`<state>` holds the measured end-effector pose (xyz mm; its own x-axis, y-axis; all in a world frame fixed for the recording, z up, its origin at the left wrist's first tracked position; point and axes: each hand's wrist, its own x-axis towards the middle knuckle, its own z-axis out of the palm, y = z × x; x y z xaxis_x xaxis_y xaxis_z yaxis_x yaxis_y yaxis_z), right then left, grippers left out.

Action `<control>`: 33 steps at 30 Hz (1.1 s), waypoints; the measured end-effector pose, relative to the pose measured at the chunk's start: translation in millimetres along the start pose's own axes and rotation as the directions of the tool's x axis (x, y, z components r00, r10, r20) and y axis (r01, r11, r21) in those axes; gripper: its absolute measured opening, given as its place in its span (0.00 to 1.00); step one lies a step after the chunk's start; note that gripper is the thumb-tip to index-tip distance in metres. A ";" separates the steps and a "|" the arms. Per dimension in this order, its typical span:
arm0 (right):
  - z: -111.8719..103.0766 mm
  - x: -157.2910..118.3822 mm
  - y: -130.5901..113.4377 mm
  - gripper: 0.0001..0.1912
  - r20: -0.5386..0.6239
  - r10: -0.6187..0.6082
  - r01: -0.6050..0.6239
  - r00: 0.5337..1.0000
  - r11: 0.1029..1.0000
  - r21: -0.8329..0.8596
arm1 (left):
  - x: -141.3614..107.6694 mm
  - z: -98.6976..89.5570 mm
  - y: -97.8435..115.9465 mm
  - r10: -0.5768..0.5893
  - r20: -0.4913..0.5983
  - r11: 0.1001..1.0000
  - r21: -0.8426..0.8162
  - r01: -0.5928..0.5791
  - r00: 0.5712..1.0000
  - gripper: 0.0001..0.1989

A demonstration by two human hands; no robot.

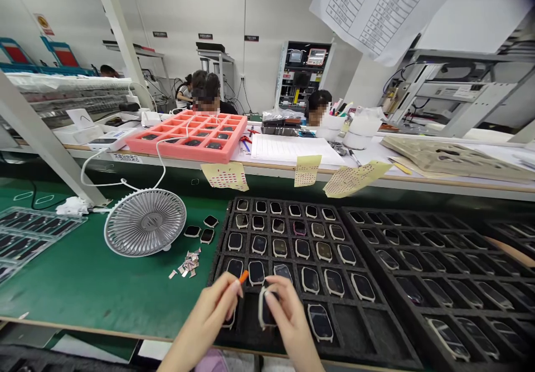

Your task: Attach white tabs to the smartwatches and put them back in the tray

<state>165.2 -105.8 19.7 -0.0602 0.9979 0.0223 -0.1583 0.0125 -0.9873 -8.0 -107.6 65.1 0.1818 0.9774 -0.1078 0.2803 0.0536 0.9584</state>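
Observation:
My right hand (286,308) is closed around a smartwatch case (263,308) with a pale metal frame, tilted on its side above the front of a black foam tray (349,319). Pinched in my left hand (219,302) is a slim orange tool (243,276); only its orange end shows, pointing at the case, and the rest is hidden by my fingers. The two hands are close together, apart from each other. Rows of similar watch cases lie face up in the tray's slots, one watch (320,322) just right of my right hand.
A second foam tray (401,255) of watches stands on the right. Left are a grey fan (146,221), small silver pieces (189,263) and loose watch faces (207,235) on the green mat (121,288). A pink foam tray (188,152) sits on the shelf; several people work beyond.

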 end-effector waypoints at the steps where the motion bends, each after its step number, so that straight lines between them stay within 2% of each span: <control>1: -1.2 2.3 -4.7 0.15 -0.038 0.049 -0.044 0.998 0.993 0.109 | -0.4 7.9 1.6 -0.013 0.086 0.999 -0.051 0.017 0.996 0.20; 4: -2.4 7.4 -19.3 0.15 -0.015 0.179 -0.159 0.984 0.908 0.388 | 1.5 29.8 5.2 -0.019 0.242 0.991 -0.124 0.051 0.970 0.21; 7: -0.3 8.8 -28.5 0.15 -0.006 0.217 -0.187 0.976 0.854 0.485 | 5.1 42.1 9.3 0.001 0.271 0.989 -0.140 0.038 0.962 0.23; 11: 2.7 8.9 -30.1 0.15 -0.035 0.221 -0.173 0.975 0.843 0.510 | 6.4 43.5 13.1 0.011 0.256 0.994 -0.112 0.019 0.967 0.23; 18: 3.7 8.7 -26.8 0.12 -0.012 0.201 -0.162 0.980 0.820 0.549 | 2.8 41.9 9.6 0.004 0.249 0.996 -0.087 0.018 0.969 0.23; 24: 3.7 4.6 -26.7 0.16 -0.015 0.177 -0.150 0.984 0.873 0.464 | 6.9 40.7 7.2 -0.014 0.310 0.992 -0.112 0.051 0.951 0.23; 29: 0.5 3.6 -26.7 0.17 -0.109 0.120 -0.082 0.987 0.950 0.302 | 8.5 38.1 10.9 -0.056 0.333 0.986 -0.128 0.104 0.941 0.24; 31: 0.0 3.4 -29.5 0.17 -0.070 0.132 -0.102 0.989 0.939 0.328 | 8.2 38.9 11.3 -0.035 0.333 0.986 -0.143 0.088 0.942 0.24; 33: 0.3 3.3 -33.1 0.18 0.023 0.188 -0.180 0.982 0.887 0.424 | 7.9 41.2 10.0 -0.004 0.342 0.981 -0.181 0.070 0.940 0.25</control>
<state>170.0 -103.0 52.5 -0.1112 0.9807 -0.1605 -0.5479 -0.1953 -0.8134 35.0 -107.7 63.0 0.4921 0.8483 -0.1956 0.1173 0.1581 0.9804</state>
